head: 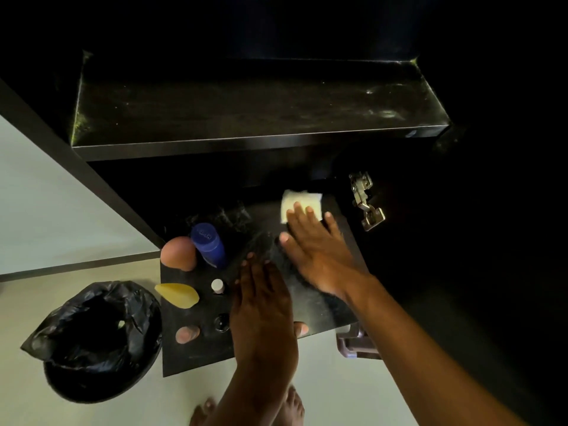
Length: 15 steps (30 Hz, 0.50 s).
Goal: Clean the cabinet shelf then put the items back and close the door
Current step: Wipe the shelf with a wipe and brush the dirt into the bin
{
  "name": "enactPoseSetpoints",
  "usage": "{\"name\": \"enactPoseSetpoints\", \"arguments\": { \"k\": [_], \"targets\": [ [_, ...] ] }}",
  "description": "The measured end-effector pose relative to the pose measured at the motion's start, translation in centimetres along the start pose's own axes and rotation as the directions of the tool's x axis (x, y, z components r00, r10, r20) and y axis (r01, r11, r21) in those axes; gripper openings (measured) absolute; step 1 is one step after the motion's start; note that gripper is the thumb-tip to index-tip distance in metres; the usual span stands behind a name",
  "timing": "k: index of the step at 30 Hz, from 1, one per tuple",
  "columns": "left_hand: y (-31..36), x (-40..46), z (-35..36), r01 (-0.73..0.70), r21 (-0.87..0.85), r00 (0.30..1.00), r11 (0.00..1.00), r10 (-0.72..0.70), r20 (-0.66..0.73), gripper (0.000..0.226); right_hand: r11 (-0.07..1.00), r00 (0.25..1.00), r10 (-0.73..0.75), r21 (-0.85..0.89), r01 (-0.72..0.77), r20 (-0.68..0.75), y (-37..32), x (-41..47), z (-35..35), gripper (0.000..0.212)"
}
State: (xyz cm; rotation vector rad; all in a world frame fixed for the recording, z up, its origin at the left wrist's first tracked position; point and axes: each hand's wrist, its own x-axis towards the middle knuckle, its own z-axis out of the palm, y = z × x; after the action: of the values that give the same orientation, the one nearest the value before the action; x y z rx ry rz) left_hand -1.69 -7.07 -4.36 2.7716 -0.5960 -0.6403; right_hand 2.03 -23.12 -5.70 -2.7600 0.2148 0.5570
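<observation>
At the lower left of the frame sits my bin (92, 373), lined with a crinkled, glossy black bag (89, 327), on the pale floor. Just right of it begins the lower cabinet shelf (196, 358), a dark, flat board with a dusty, streaked sheen. The items are bunched on its left part: a rounded peach-coloured sponge (178, 253), a blue plastic bottle (208, 245) with a ribbed cap touching it, a soft yellow teardrop shape (178, 295), a small white-capped bottle (217, 286), a tiny dark round jar (222, 321) and a small pinkish object (187, 334) near the front edge.

My left hand (261, 315) lies flat and spread on the shelf in the lower middle, holding nothing, bracing me. My right hand (316, 250), right of centre, is flat and fingers wide, pressing a white, soft folded cloth (299, 204) against the back right of the shelf.

Across the top of the frame the upper shelf (252, 103) is bare yet smeared with pale dust. At the right, a metal hinge (365, 201) shows the door is open.

I judge the wiping is partly done: the items need spreading back, and the door closing.
</observation>
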Motion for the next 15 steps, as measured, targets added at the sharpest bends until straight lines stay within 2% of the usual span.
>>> {"name": "enactPoseSetpoints", "arguments": {
  "k": [2,4,6,8,11,13,15],
  "targets": [
    [0.0,0.0,0.0,-0.008,-0.009,1.0,1.0,0.008,-0.015,0.117,0.975,0.984,-0.176,0.144,0.171,0.022,-0.6,-2.4,1.2,0.062],
    [-0.1,0.0,0.1,-0.01,-0.024,1.0,1.0,0.009,-0.025,0.116,0.947,0.973,-0.229,0.238,0.217,0.024,-0.4,-3.9,2.0,0.058],
    [-0.2,0.0,0.2,-0.017,-0.024,0.999,1.0,0.016,-0.031,0.116,0.973,0.986,-0.169,0.161,0.167,-0.007,0.4,-3.4,2.0,0.06],
    [-0.3,0.1,0.2,-0.015,-0.008,1.0,1.0,0.015,-0.021,0.119,1.0,0.996,-0.022,0.014,0.023,-0.082,1.0,-1.3,1.4,0.066],
    [-0.2,0.1,0.0,-0.009,0.026,1.0,1.0,0.009,0.001,0.119,0.978,0.97,0.186,-0.069,-0.199,-0.158,1.5,2.9,-0.2,0.073],
    [-0.2,0.1,0.0,-0.014,0.037,1.0,0.999,0.013,0.004,0.119,0.965,0.959,0.242,-0.066,-0.254,-0.144,1.4,4.5,-1.0,0.075],
    [-0.3,0.0,0.2,-0.008,0.028,1.0,1.0,0.008,0.004,0.119,0.973,0.966,0.218,-0.041,-0.225,-0.136,1.1,3.7,-1.1,0.073]
  ]
}}
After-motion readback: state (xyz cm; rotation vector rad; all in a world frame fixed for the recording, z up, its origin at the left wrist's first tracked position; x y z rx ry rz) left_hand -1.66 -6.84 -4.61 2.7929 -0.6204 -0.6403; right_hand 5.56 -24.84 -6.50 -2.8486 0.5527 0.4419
